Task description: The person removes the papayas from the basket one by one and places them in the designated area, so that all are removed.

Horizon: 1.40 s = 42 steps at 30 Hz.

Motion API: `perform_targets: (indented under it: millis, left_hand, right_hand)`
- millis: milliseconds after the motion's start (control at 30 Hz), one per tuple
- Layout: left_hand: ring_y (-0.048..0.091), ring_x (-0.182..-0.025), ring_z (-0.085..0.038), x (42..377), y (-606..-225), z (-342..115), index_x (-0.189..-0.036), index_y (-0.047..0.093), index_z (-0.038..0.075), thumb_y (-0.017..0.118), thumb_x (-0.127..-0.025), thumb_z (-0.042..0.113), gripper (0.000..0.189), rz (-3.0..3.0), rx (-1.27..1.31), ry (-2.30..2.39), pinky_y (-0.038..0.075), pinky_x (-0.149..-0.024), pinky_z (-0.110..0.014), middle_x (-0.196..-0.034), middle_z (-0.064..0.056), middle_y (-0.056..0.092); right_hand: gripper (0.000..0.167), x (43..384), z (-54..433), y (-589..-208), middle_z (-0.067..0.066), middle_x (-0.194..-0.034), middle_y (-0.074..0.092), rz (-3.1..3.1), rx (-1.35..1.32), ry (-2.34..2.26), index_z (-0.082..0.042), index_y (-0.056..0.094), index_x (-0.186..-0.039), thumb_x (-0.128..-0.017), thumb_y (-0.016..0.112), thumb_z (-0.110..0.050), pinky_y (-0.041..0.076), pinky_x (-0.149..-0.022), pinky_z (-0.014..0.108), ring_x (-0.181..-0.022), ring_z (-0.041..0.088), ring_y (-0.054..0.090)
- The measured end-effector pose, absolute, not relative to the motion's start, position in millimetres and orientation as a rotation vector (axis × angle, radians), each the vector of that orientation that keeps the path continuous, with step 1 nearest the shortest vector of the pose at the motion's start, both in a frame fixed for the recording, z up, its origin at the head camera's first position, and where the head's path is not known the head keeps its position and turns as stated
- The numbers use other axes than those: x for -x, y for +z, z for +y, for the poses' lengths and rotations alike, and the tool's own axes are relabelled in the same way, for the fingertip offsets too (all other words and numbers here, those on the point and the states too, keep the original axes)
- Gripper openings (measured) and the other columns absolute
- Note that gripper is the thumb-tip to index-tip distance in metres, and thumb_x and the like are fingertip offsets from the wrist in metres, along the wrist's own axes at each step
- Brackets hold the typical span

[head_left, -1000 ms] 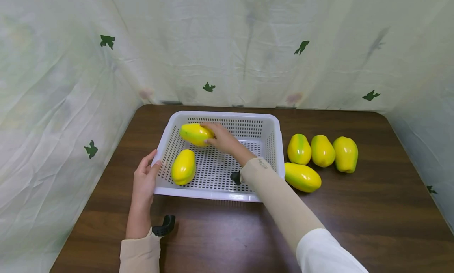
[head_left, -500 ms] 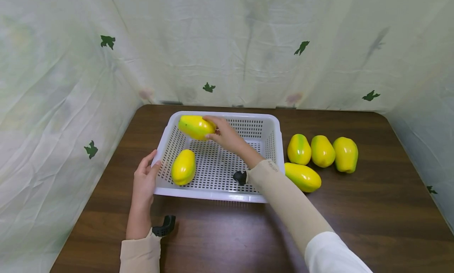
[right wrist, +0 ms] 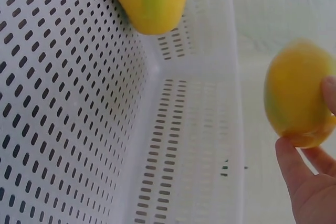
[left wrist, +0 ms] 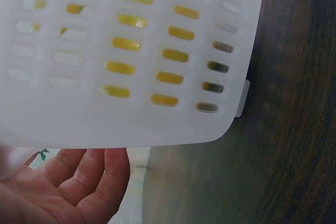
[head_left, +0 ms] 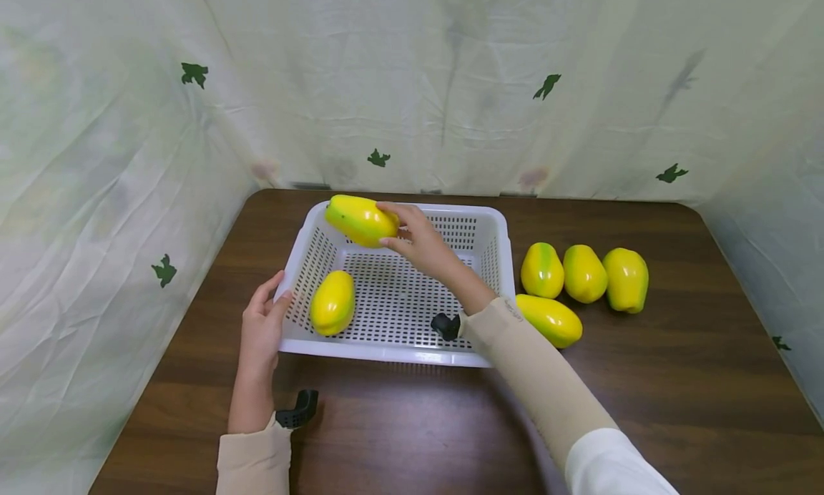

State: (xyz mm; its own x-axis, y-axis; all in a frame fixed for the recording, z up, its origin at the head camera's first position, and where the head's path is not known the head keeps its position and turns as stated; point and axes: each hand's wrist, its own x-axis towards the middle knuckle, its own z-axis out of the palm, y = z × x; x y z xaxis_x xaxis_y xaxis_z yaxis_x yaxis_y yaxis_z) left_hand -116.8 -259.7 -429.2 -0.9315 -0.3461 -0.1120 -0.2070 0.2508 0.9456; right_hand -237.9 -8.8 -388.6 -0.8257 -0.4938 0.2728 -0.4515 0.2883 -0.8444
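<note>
Beige sleeves [head_left: 254, 461], black wrist fittings [head_left: 298, 410]. Right cuff [head_left: 492, 330]: faint lettering [head_left: 513, 310] on it, white fabric [head_left: 611, 463] up-arm from it.

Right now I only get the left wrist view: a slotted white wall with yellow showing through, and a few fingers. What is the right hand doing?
Observer: The right hand grips a yellow fruit, raised clear of the floor of the white basket.
Operator: Is any other fruit inside?
Observer: Yes, a second fruit lies in the basket, toward its left end.
Operator: And outside it?
Observer: Four more fruits are on the brown table to the basket's right: three side by side, one nearer the person.
</note>
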Motion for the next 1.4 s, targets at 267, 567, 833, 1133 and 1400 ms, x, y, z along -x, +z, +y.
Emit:
perform_targets:
  millis: [267, 567, 833, 1133, 1400]
  left_hand:
    - [0.054, -0.104, -0.028, 115.7, -428.8, -261.0, -0.138, 0.036, 0.027, 0.045, -0.092, 0.038, 0.048, -2.381, -0.530, -1.780, 0.046, -0.080, -0.045, -0.126, -0.012, 0.050]
    - [0.054, -0.105, -0.029, 116.6, -428.6, -259.5, -0.138, 0.036, 0.029, 0.045, -0.092, 0.039, 0.047, -2.397, -0.520, -1.785, 0.046, -0.080, -0.045, -0.127, -0.011, 0.050]
    - [0.053, -0.105, -0.030, 116.4, -428.8, -260.3, -0.138, 0.035, 0.029, 0.045, -0.092, 0.039, 0.048, -2.404, -0.513, -1.782, 0.046, -0.080, -0.047, -0.128, -0.011, 0.049]
    - [0.053, -0.105, -0.029, 116.9, -430.9, -261.7, -0.137, 0.036, 0.030, 0.046, -0.092, 0.039, 0.048, -2.403, -0.502, -1.781, 0.046, -0.080, -0.046, -0.128, -0.010, 0.049]
    - [0.053, -0.106, -0.030, 117.8, -431.1, -261.4, -0.138, 0.036, 0.029, 0.046, -0.092, 0.040, 0.049, -2.406, -0.506, -1.790, 0.045, -0.080, -0.048, -0.128, -0.010, 0.049]
  right_hand:
    - [0.056, 230.2, 1.3, -384.3, 0.006, -0.130, 0.038, 2.483, 0.953, -1.689, -0.018, 0.039, -0.135, -0.084, 0.061, -0.019, 0.041, -0.092, 0.033, -0.114, 0.016, 0.041]
    - [0.057, 220.1, 5.8, -374.3, 0.003, -0.133, 0.037, 2.520, 0.962, -1.729, -0.020, 0.040, -0.135, -0.083, 0.062, -0.019, 0.042, -0.089, 0.026, -0.115, 0.015, 0.041]
    - [0.056, 209.8, 15.1, -368.0, 0.004, -0.132, 0.036, 2.519, 0.999, -1.798, -0.016, 0.041, -0.134, -0.083, 0.063, -0.014, 0.043, -0.089, 0.031, -0.116, 0.016, 0.040]
    - [0.053, 195.0, 35.2, -358.5, 0.012, -0.130, 0.036, 2.514, 0.938, -1.889, -0.006, 0.042, -0.132, -0.083, 0.061, -0.004, 0.042, -0.090, 0.034, -0.114, 0.024, 0.042]
    - [0.057, 194.0, 57.0, -364.7, 0.006, -0.130, 0.037, 2.569, 0.922, -1.923, -0.014, 0.040, -0.135, -0.083, 0.062, -0.009, 0.041, -0.090, 0.034, -0.110, 0.020, 0.043]
